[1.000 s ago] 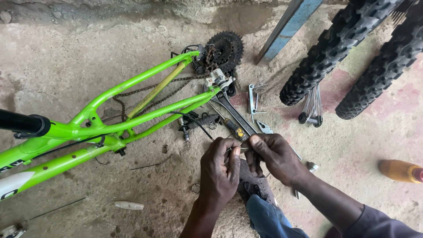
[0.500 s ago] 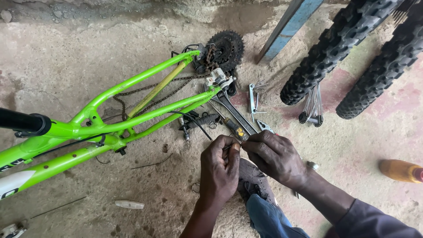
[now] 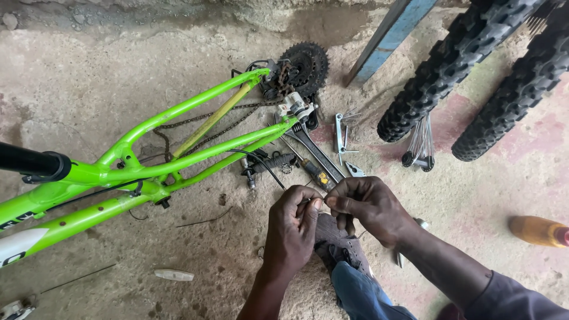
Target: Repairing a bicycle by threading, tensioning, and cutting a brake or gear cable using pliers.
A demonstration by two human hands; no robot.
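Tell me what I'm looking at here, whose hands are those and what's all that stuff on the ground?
The camera sits on a person's head and looks down, so these are that person's own hands. The left hand and right hand meet, pinching the end of a thin black cable that runs from a bright green bicycle frame lying on the concrete floor. Its toothed gears and chain are still attached. Wrenches lie nearby. Two knobby tyres stand at the top right, and an orange bottle lies at the right.
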